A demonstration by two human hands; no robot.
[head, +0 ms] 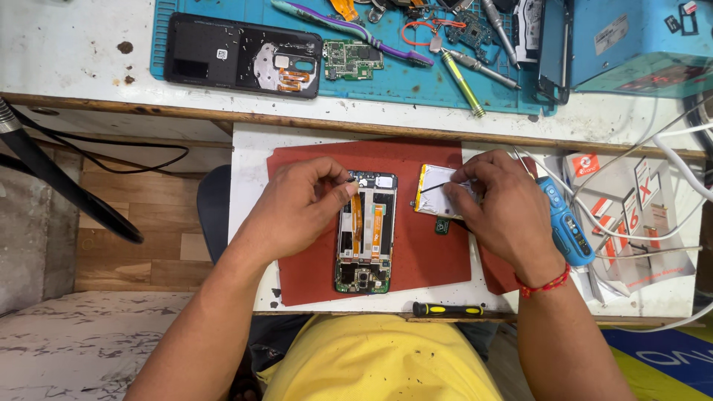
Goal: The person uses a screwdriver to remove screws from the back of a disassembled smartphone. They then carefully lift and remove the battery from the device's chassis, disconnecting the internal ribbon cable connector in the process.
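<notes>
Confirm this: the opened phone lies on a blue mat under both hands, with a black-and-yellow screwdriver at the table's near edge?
Not quite. In the head view the opened phone lies on a red mat, not a blue one. The hands and the black-and-yellow screwdriver at the near edge are as stated.

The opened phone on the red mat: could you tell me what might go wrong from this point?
1. The right hand works thin tweezers over the flat battery pack; a slip could puncture it.
2. The left hand presses at the top edge of the opened phone, beside exposed orange flex cables that could tear.
3. A small loose part lies on the red mat near the right hand and might be knocked off.
</notes>
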